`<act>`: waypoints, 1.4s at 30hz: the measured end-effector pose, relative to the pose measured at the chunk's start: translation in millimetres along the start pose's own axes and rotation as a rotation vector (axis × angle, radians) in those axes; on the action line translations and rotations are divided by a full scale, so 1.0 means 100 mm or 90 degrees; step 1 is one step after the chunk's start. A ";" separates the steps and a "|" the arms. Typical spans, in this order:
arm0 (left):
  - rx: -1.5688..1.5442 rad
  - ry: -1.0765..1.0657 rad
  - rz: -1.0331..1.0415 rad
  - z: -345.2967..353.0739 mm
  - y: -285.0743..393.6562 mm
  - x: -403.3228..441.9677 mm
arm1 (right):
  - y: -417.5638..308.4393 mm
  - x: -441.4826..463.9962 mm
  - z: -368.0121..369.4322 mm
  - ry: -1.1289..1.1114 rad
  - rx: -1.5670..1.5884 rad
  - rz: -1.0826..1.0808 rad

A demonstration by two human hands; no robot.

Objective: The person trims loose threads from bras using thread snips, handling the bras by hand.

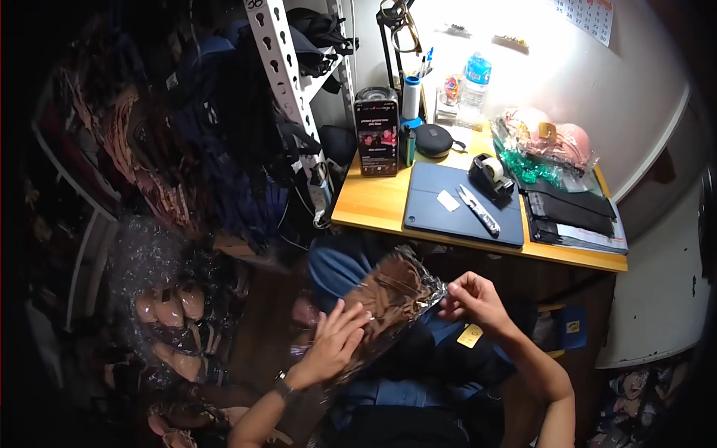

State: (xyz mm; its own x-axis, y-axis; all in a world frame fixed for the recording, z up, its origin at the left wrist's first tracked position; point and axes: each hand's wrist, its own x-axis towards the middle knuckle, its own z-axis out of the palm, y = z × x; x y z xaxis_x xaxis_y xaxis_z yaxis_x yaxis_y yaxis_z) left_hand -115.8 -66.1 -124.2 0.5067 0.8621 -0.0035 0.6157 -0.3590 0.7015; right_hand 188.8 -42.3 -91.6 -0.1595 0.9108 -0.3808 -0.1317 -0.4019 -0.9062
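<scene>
A clear plastic bag (429, 287) with a brown, strappy garment (392, 287) inside lies tilted across my lap. My left hand (340, 332) rests on the bag's lower left part with its fingers stretched out. At the bag's right end, my right hand (470, 296) pinches the crinkled plastic edge between thumb and fingers. Just below that hand, a yellow tag (469, 336) lies on my dark clothing. The exact kind of garment is hard to make out through the shiny plastic.
On the wooden table (358, 201) ahead are a phone (378, 138), a blue folder-like slab (441, 194), snips (478, 211), a tape dispenser (491, 177) and bagged pink bras (549, 138). A metal shelf post (280, 75) stands left. More bagged bras (172, 306) lie lower left.
</scene>
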 end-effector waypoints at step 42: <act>-0.234 -0.074 -0.030 -0.01 0.59 -0.06 | 0.70 -0.03 0.77 -0.019 -0.879 -0.616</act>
State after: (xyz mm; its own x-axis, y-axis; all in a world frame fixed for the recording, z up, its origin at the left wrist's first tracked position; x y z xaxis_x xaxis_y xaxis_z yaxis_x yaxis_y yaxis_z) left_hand -83.3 -92.1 -81.8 0.5605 0.8211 -0.1078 0.3939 -0.1499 0.9068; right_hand 104.2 -80.2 -139.7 -0.5579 0.7476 0.3603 0.7060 0.6558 -0.2675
